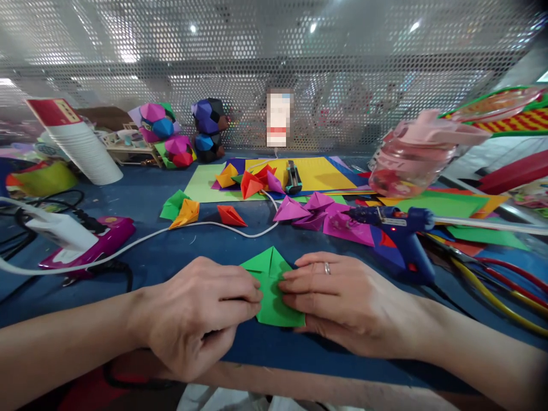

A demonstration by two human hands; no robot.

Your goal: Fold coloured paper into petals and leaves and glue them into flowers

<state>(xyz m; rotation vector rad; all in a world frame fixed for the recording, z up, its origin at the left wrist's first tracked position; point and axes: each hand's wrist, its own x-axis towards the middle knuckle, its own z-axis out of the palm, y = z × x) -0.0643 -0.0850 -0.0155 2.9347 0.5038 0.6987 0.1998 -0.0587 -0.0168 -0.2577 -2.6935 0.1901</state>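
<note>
Both hands hold the green paper (274,299), which lies near the middle of the blue table (188,245), its point facing the far side. The left hand (205,314) has its fingers curled, their tips together on the paper's left edge; whether its thumb touches the paper, I cannot tell. The right hand (346,302), wearing a ring (327,268), has its fingers close together, tips over the paper's right side, the thumb at its near right corner. Farther off lie purple pieces (310,211) and a red piece (232,216). To the right is a glue gun (402,228); to the far left, leaning cups (88,151).
</note>
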